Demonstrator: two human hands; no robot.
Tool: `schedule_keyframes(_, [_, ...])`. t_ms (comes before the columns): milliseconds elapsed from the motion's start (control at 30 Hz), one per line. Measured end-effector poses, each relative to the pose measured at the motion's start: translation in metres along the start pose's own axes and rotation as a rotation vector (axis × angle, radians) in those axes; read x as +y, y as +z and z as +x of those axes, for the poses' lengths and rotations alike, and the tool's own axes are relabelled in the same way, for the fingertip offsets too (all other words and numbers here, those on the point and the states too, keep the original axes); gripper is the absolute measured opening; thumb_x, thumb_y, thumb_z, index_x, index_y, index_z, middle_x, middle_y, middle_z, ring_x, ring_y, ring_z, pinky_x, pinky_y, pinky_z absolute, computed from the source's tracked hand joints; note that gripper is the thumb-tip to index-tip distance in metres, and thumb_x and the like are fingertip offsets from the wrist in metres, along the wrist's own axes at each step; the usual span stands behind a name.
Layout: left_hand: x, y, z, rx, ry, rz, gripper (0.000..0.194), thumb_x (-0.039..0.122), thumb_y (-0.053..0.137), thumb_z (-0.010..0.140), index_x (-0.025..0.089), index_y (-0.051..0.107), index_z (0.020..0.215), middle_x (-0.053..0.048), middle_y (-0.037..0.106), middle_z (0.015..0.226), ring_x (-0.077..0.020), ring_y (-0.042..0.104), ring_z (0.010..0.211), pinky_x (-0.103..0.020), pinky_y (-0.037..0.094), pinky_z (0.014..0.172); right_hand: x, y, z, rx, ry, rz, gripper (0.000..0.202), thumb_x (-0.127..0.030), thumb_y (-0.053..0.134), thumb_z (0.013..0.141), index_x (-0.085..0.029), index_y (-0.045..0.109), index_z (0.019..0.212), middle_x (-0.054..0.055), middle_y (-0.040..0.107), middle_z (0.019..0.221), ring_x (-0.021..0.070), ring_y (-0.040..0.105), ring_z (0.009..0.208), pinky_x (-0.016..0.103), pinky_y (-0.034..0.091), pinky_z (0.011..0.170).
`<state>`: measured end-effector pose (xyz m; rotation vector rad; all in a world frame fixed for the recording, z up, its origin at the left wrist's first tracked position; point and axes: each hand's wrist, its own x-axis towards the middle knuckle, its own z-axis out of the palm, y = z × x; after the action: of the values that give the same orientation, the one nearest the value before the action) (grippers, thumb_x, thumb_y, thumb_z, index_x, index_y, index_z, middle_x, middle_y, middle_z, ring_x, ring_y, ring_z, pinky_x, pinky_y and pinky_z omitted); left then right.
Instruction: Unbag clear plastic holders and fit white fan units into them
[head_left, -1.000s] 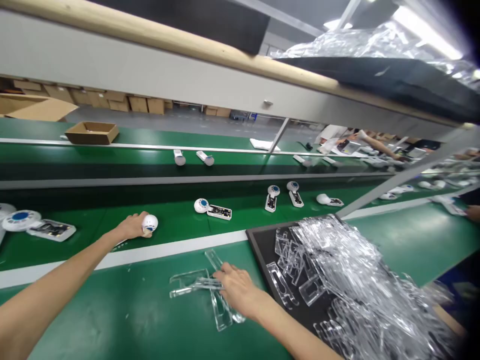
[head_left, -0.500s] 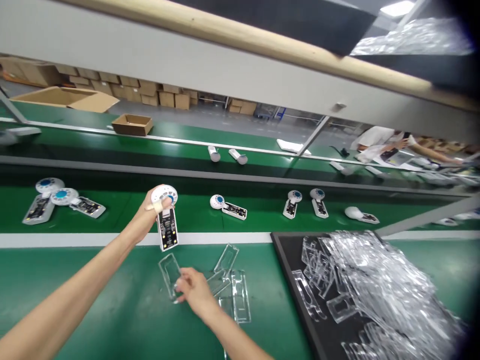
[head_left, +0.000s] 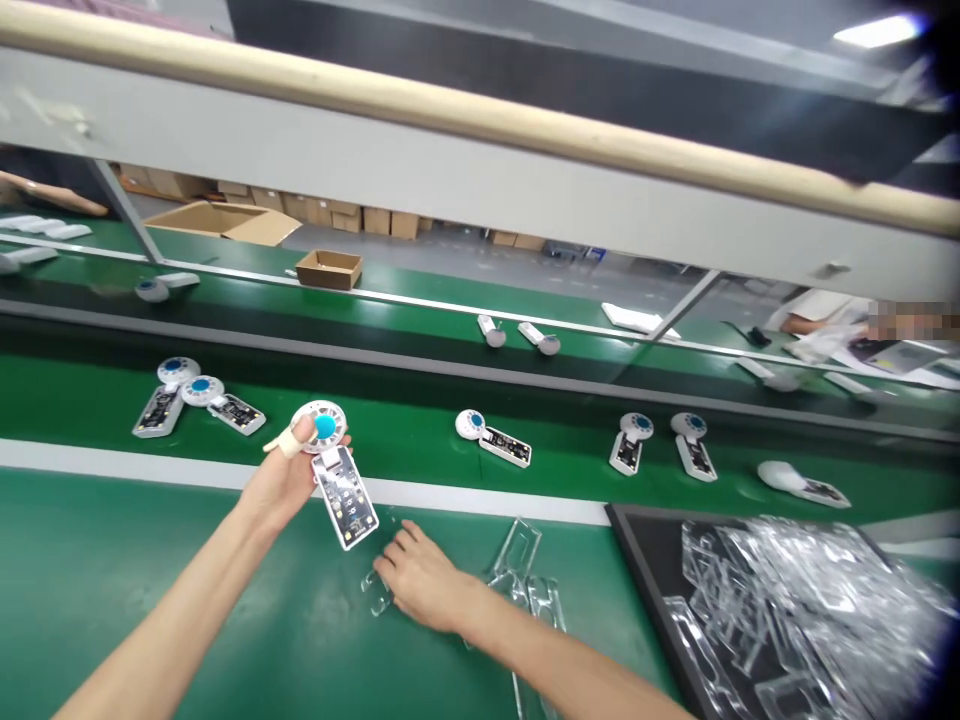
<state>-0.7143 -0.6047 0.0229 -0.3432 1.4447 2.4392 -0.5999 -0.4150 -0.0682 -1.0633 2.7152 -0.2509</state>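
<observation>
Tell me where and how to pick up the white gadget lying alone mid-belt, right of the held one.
Probably best by the rim of its round head, pinched from above on the near side: the rounded edge gives fingers a hold and nothing crowds it. The rectangular end shows bare circuitry, so I'd avoid pressing there.

Looking from the head.
Facing forward and down, a bit tipped, close to the left hand (head_left: 283, 482), right hand (head_left: 421, 578) and green worktop (head_left: 127, 570), with boxes (head_left: 375, 221) far off.
</observation>
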Motion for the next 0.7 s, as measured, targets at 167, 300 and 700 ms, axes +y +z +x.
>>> schedule_keyframes(167, [-0.009, -0.004, -0.008, 0.034, 0.030, 0.003, 0.058, 0.051, 0.079, 0.054, 0.018, 0.060, 0.098, -0.004, 0.066, 0.085, -0.0194, 0.061, 0.075, -0.029, 0.049, 0.062, -0.034, -0.025, -0.032, 0.320, 0.469, 0.318, 0.051, -0.029, 0.053, 0.087, -0.017, 0.041, 0.135, 0.011, 0.054, 0.114, 0.0263, 0.048, 0.111, 0.045, 0.043, 0.098])
schedule_keyframes(300, [-0.030, 0.016, -0.022, -0.010, 0.021, -0.029, 0.054, 0.049, 0.077, 0.059, 0.017, 0.060, 0.100, -0.002, 0.063, 0.087, -0.0152, 0.058, 0.074, -0.026, 0.045, 0.064, -0.053, -0.047, -0.010, 0.639, 0.594, 0.405, 0.051, -0.024, 0.049, 0.088, -0.019, 0.037, 0.138, 0.011, 0.050, 0.113, 0.0249, 0.048, 0.108, 0.042, 0.048, 0.092])
schedule_keyframes(700, [-0.058, 0.053, -0.046, -0.025, 0.000, 0.002, 0.055, 0.043, 0.077, 0.062, 0.019, 0.057, 0.107, -0.003, 0.063, 0.089, -0.0168, 0.059, 0.077, -0.029, 0.047, 0.068, -0.058, -0.030, 0.011, 0.893, 0.758, 0.299, 0.048, -0.030, 0.042, 0.092, -0.021, 0.037, 0.139, 0.012, 0.051, 0.101, 0.0257, 0.052, 0.089, 0.045, 0.052, 0.075])
